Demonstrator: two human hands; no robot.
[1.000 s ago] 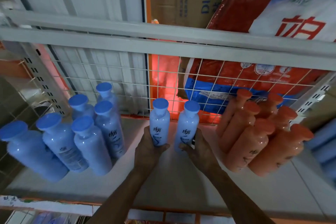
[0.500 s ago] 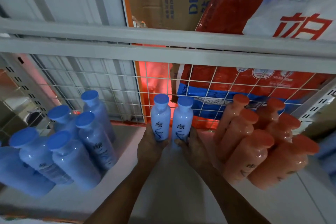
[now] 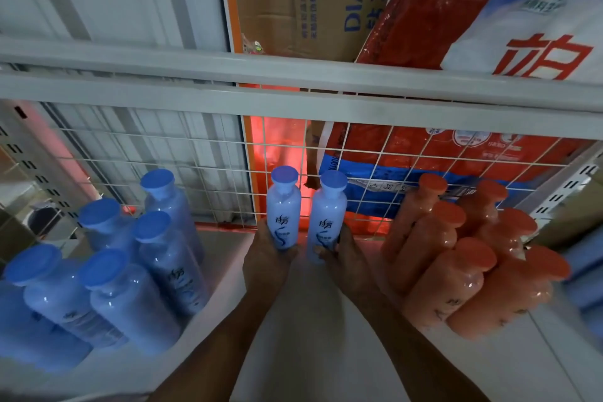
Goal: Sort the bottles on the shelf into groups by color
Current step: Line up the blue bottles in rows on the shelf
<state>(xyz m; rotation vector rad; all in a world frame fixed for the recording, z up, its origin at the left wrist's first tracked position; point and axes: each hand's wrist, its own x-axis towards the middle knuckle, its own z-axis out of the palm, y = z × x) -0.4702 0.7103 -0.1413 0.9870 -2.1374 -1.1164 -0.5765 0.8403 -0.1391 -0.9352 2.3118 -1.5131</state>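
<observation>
- Left hand (image 3: 266,259) is gripping the left blue bottle (image 3: 283,210) near its base.
- Right hand (image 3: 347,259) is gripping the right blue bottle (image 3: 327,215) likewise.
- Both are standing upright between the blue cluster (image 3: 130,271) and orange cluster (image 3: 456,264).

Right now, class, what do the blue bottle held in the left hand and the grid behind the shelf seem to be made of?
Blue bottle: probably glossy, translucent plastic; light glows through its pale body, its cap looks opaque. Grid: likely coated metal wire; thin, straight white rods crossing in squares.
</observation>
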